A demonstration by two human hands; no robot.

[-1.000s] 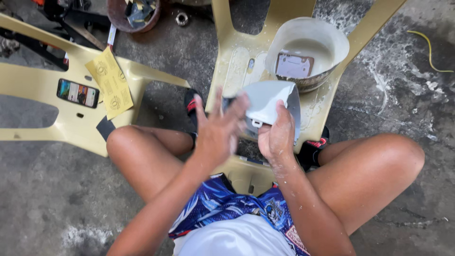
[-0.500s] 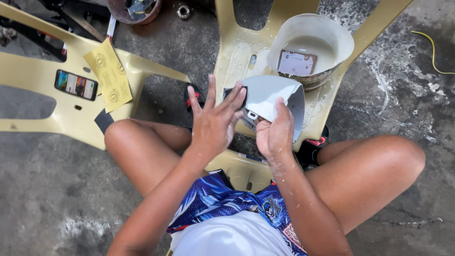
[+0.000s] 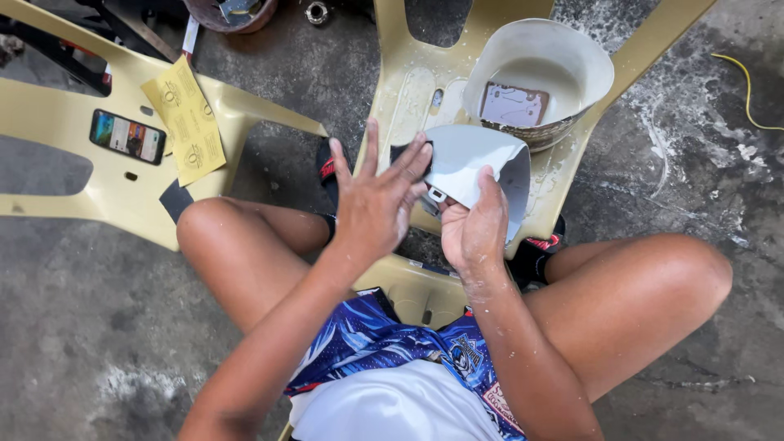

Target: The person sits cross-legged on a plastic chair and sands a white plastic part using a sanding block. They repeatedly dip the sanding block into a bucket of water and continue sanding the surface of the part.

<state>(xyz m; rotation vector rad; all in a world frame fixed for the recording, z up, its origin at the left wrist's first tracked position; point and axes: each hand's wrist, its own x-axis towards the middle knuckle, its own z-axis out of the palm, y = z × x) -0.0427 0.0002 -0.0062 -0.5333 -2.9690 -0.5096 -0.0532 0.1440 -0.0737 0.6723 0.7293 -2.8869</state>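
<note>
left hand (image 3: 377, 204) now lifted, fingers splayed apart, off the curved pale grey plastic panel (image 3: 474, 167); right hand (image 3: 474, 230) clamped on its lower edge, above the beige plastic chair (image 3: 412, 90). rubbing stroke apparently paused.

smooth matt grey plastic panel (image 3: 469, 167), rough concrete floor (image 3: 82, 327).

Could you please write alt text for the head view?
Seated on concrete, a person holds a curved grey panel in the right hand while the open left hand presses a dark pad on it. A bowl of cloudy water sits beyond.
</note>
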